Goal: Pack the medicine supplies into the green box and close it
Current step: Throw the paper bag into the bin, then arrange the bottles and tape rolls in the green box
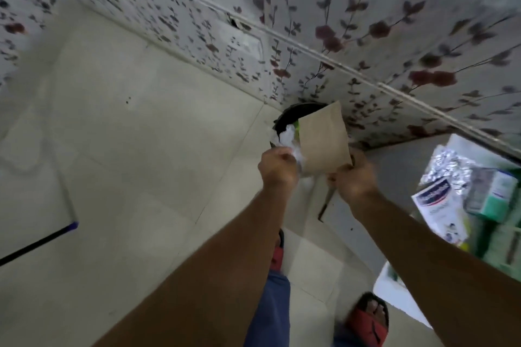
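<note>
My left hand [277, 167] is closed on a crumpled clear plastic wrapper [287, 138]. My right hand [351, 177] pinches the lower corner of a flat brown paper bag [324, 139]. Both are held out over a dark round bin [293, 115] that stands on the floor by the wall. At the right edge lies the green box [507, 236], with medicine supplies on it: a white and blue packet [439, 205], a crumpled foil strip [448, 169] and a green and white carton [496, 191]. The image is blurred by motion.
A pale tiled floor [127, 163] fills the left. A floral-papered wall [338, 22] runs behind the bin. A black stick with a purple tip [39, 242] lies at the left. My feet in red sandals [366, 315] stand below.
</note>
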